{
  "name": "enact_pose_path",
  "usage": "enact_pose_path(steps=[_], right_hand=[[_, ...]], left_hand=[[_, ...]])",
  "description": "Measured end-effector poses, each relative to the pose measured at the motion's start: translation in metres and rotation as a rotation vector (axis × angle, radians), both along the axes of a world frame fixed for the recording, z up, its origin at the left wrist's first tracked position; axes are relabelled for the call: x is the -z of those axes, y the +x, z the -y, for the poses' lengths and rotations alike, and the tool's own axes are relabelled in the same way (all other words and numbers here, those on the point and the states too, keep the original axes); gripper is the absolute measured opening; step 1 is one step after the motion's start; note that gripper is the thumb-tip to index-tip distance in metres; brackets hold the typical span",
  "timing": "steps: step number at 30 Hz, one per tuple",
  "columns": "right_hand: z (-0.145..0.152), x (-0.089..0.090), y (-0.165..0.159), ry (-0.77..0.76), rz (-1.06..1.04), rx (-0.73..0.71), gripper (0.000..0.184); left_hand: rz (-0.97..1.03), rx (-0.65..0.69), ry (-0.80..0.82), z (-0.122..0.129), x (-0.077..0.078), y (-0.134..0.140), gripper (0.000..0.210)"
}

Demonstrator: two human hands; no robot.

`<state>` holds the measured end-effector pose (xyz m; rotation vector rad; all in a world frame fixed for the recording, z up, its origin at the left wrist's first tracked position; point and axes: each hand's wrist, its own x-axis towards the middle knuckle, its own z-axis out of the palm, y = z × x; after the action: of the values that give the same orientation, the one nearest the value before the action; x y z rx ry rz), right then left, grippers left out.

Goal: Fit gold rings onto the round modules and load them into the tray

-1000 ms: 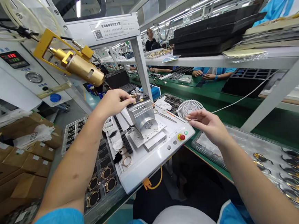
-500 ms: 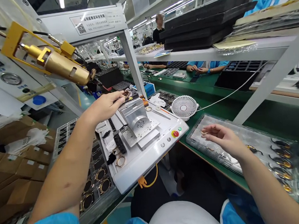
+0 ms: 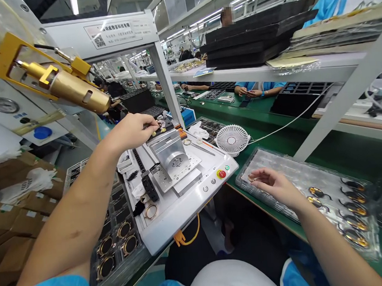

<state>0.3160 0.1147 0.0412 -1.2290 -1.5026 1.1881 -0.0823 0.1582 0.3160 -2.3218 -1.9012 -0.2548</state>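
Observation:
My left hand (image 3: 135, 129) reaches to the black top of the metal fixture (image 3: 171, 150) on the white bench machine. Its thumb and fingers are pinched together at the fixture's edge; what lies between them is hidden. My right hand (image 3: 275, 185) hovers over the near-left part of the clear plastic tray (image 3: 290, 170), fingers curled and thumb close to them. Something small and pale seems to be at its fingertips, too small to name. Round black parts with gold and dark ribbon tails (image 3: 357, 210) lie at the tray's right end.
A gold cylinder head (image 3: 79, 92) hangs above the fixture at left. A white fan (image 3: 232, 139) stands behind the control buttons (image 3: 221, 174). Trays of gold-rimmed round parts (image 3: 106, 267) sit at lower left. Co-workers' hands (image 3: 249, 90) are across the green bench.
My left fingers, stretched over the fixture before, are now bent and pinched at its top. The round ring seen there no longer shows. The view has shifted slightly; my right hand stays over the tray.

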Motion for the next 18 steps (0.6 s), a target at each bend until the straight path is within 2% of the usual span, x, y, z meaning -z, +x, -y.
enact_pose_path(steps=[3, 6, 9, 12, 14, 18], right_hand=[[-0.006, 0.017, -0.007, 0.012, 0.067, -0.021, 0.045], [-0.014, 0.029, -0.016, 0.006, 0.14, -0.08, 0.043], [-0.025, 0.032, -0.034, 0.001, 0.244, -0.147, 0.065], [-0.034, 0.03, -0.058, 0.042, 0.446, -0.218, 0.088], [-0.037, 0.029, -0.072, 0.062, 0.55, -0.237, 0.097], [-0.038, 0.027, -0.083, 0.087, 0.665, -0.203, 0.106]], left_hand=[[0.016, 0.033, 0.004, 0.008, 0.016, 0.0, 0.041], [-0.034, 0.115, 0.03, 0.014, 0.031, -0.003, 0.061], [-0.046, 0.123, 0.044, 0.015, 0.037, -0.005, 0.083], [0.004, 0.13, 0.034, 0.017, 0.036, -0.009, 0.085], [0.042, 0.156, 0.036, 0.017, 0.038, -0.014, 0.084], [0.048, 0.188, 0.17, 0.006, 0.05, -0.028, 0.108]])
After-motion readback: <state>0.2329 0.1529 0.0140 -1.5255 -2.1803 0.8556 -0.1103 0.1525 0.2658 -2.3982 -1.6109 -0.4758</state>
